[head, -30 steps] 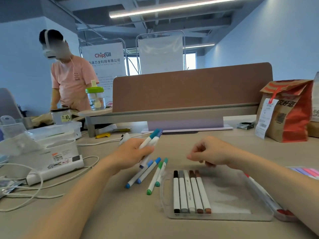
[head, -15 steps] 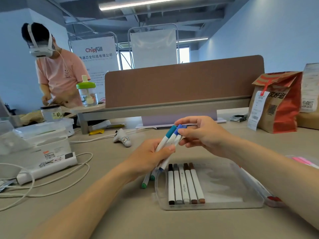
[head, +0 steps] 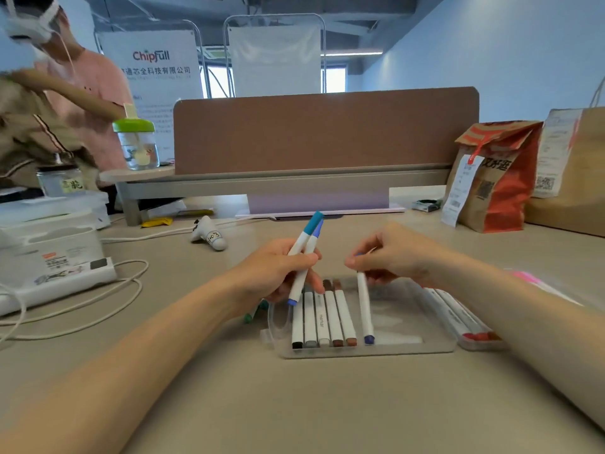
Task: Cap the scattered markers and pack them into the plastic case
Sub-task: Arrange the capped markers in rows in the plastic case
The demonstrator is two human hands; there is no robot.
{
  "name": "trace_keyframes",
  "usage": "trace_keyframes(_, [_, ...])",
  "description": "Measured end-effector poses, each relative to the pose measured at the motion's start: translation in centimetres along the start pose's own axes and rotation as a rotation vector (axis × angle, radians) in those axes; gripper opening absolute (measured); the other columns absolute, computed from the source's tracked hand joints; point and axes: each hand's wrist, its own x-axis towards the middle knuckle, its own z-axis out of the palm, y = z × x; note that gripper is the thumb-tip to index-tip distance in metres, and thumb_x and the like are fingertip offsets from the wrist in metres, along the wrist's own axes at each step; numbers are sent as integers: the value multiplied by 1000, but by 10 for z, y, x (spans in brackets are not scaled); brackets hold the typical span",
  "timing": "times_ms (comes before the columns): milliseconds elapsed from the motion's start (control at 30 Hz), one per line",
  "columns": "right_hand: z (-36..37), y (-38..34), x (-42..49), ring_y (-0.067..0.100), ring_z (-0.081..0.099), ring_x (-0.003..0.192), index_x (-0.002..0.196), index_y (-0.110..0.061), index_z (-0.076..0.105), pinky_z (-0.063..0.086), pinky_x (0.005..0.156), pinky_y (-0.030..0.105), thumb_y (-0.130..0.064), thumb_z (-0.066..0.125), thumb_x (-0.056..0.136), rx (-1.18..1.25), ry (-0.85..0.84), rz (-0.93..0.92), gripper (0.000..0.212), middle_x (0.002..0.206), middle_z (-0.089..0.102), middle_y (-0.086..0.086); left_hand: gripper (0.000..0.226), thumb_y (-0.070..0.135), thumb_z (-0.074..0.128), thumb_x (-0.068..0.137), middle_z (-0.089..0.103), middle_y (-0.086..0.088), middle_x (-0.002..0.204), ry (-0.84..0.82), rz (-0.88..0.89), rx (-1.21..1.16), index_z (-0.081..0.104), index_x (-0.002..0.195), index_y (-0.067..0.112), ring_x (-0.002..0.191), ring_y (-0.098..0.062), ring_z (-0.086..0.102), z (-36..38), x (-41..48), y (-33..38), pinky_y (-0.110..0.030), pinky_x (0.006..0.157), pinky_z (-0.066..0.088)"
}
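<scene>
Head view: green markers [head: 248,318] half hidden behind left hand [head: 278,273].

Green markers [head: 248,318] behind left hand [head: 275,273]

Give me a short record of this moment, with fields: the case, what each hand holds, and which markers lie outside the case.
plastic case: open, flat on the desk
packed row: five capped markers, black, two grey, two brown
left hand: holds two markers, teal and blue caps pointing up
right hand: pinches a dark blue marker, lower end in the case, right of the row
outside: green marker, partly hidden under the left hand
</scene>
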Motion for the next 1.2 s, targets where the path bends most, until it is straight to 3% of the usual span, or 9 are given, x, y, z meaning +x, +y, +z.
trace_keyframes(133, [3,3,3,9,65,58,91,-10,74,54,55,20,-30,80,80,-17,65,-7,23,77,74,9,25,27,48,103,72,-10,77,-22,-32,5,50,118,8,43,-12,32,3,2,-6,-20,40,24])
trace_keyframes(233, [12,4,3,9,64,54,90,-11,73,54,54,21,-31,79,81,-41,78,11,23,68,71,4,18,28,47,103,72,-10,78,-54,-35,41,51,112,13,42,-10,34,8,2,-8,-17,38,25])
trace_keyframes(367, [21,4,6,11,65,54,95,-14,70,56,52,22,-36,75,85,-38,153,6,24,73,73,6,16,28,46,104,74,-11,82,-69,-42,60,50,112,14,41,-9,36,8,4,-8,-17,38,27])
trace_keyframes(467, [17,1,3,11,65,56,97,-21,68,53,50,20,-44,75,83,-146,104,34,28,78,73,4,19,28,46,104,74,-11,84,-67,-50,67,50,116,14,42,-9,35,8,5,-8,-17,38,25])
trace_keyframes(833, [14,2,0,10,62,60,115,-25,62,51,55,19,-26,81,79,-216,-109,99,41,86,71,4,23,28,46,104,75,-11,86,-76,-68,85,49,119,11,47,-12,35,9,7,-8,-18,40,28])
trace_keyframes(1200, [19,4,-3,10,60,67,116,-26,60,49,56,20,-29,78,81,-375,-84,40,39,83,62,-2,23,29,47,103,76,-7,84,-89,-77,84,49,121,14,47,-9,38,9,4,-7,-16,40,30])
